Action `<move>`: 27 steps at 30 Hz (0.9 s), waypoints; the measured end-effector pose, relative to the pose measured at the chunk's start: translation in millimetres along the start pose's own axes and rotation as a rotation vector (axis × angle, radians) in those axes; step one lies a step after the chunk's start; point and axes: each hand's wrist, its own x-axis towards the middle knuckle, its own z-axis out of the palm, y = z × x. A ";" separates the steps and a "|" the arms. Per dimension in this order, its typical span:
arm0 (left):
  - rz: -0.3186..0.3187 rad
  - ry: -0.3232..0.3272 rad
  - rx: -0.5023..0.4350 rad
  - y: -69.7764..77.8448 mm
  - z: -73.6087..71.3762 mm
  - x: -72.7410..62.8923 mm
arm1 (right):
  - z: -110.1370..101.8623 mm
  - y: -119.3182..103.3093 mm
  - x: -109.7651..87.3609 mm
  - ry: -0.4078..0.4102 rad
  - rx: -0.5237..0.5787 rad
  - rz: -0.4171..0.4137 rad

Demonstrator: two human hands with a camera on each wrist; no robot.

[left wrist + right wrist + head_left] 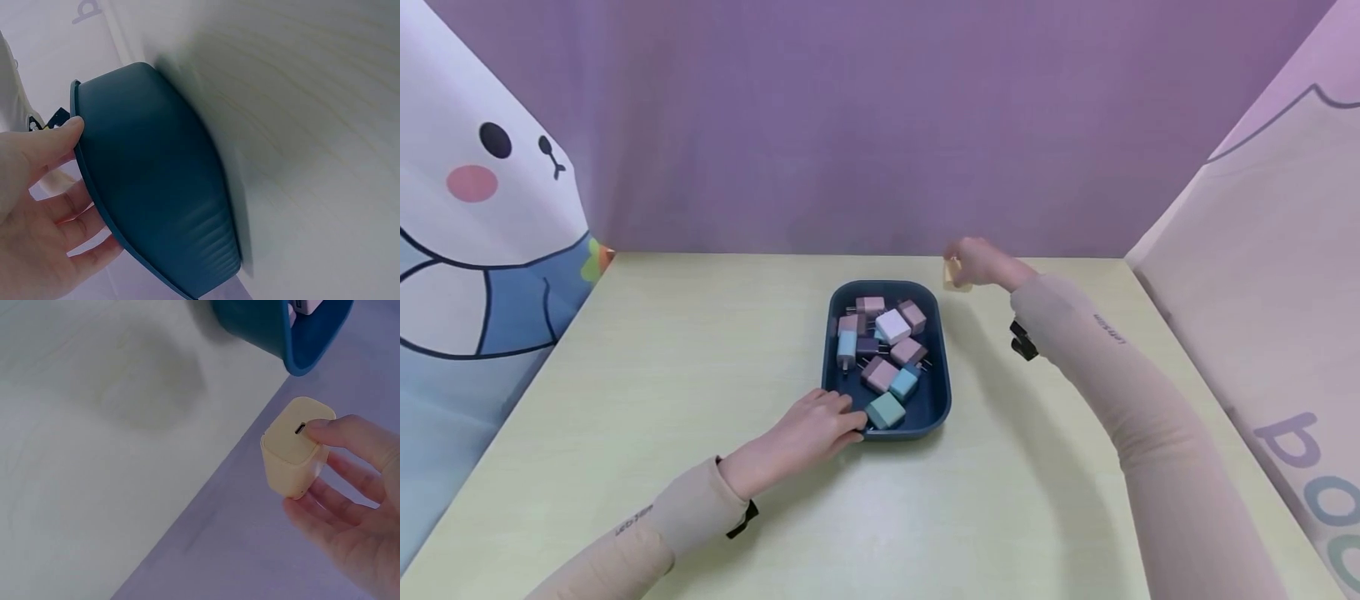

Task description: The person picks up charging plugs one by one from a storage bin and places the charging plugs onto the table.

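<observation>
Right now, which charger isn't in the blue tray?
The pale yellow charger, held outside the blue tray by its far right corner; the other chargers in view lie inside.

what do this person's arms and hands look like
The left hand and right hand are bare. Both arms have long, pale beige sleeves with small dark lettering, too small to read surely. A small black piece shows at each wrist.

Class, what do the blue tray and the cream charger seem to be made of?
Blue tray: probably moulded plastic with a satin finish, as its smooth wall shows soft sheen.
Cream charger: likely hard plastic, fairly matte; rounded edges and dull, even shading suggest it.
</observation>
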 end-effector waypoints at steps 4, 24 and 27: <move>-0.006 -0.001 -0.004 0.3 -0.2 -0.1 | 5.4 8.2 4.2 0.007 0.003 0.010; -0.005 0.005 -0.004 -0.5 4.2 1.4 | 117.5 193.5 149.7 0.012 -0.054 -0.068; -0.004 0.005 -0.002 -0.8 4.8 1.7 | 119.2 187.0 144.4 0.038 -0.044 -0.080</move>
